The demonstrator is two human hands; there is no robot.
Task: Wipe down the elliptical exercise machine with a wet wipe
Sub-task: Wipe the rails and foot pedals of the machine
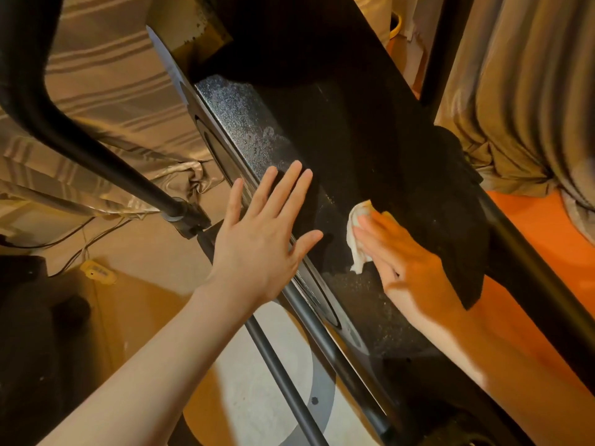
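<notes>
Black elliptical housing (322,130) | left hand (260,239) flat, fingers spread | right hand (405,255) presses wet wipe (355,239)

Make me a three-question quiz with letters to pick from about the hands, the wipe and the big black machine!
1. Where is the wet wipe?
A. On the floor
B. Under the right hand's fingers on the machine's black housing
C. Hanging on the curtain

2. What colour is the wipe?
A. White
B. Blue
C. Green

3. How is the left hand?
A. A fist
B. Pinching a cable
C. Flat, fingers straight and spread, resting on the housing's edge

Answers:
1 B, the wipe pokes out beneath the right hand pressed on the speckled housing.
2 A, it shows white against the black.
3 C, all five fingers lie straight.
</notes>
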